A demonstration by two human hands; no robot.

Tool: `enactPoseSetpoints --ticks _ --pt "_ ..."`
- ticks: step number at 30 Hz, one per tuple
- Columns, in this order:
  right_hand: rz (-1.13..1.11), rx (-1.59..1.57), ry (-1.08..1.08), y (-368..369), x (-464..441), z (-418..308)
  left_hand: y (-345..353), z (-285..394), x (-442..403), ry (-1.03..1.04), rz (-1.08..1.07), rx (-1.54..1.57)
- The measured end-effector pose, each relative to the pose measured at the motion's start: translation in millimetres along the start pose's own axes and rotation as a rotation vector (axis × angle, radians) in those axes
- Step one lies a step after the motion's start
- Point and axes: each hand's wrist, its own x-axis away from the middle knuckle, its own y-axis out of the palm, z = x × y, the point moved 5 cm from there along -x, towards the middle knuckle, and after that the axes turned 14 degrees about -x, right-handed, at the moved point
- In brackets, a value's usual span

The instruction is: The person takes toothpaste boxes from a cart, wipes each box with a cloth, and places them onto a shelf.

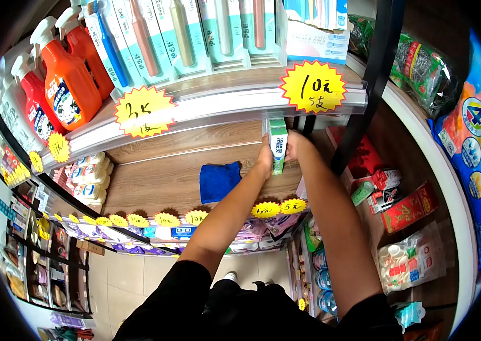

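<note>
Both hands reach under the upper shelf and hold a green and white toothpaste box [278,149], end towards me, over the right part of the wooden shelf. My left hand [265,154] is closed against its left side. On the other side, my right hand [295,145] grips it, its fingertips partly hidden behind the box. Whether it is one box or several stacked together I cannot tell. A folded blue cloth [220,182] lies on the shelf board [155,173], left of my forearms.
Above hangs the upper shelf edge [223,105] with yellow price tags, boxed toothbrushes [180,34] and orange spray bottles [69,79]. White bottles [92,179] stand at the left. A black post [365,102] rises close to my right arm. Packets [411,207] lie on the right shelf.
</note>
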Motion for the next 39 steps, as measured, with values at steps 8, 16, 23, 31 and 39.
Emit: enactPoseSetpoints --ticks 8,16,23,31,39 --pt "0.041 0.037 0.036 -10 -23 5 -8 -13 -18 0.002 -0.036 0.008" --pt "0.033 0.027 0.053 -10 -23 7 -2 4 3 0.016 -0.008 -0.016" --pt "0.084 0.026 0.098 -5 7 2 3 10 17 -0.022 -0.064 -0.017" --pt "0.073 0.016 0.145 -7 13 6 -1 1 19 0.039 -0.027 -0.054" --pt "0.09 -0.014 0.081 -7 11 5 -3 -16 -4 0.04 -0.04 -0.024"
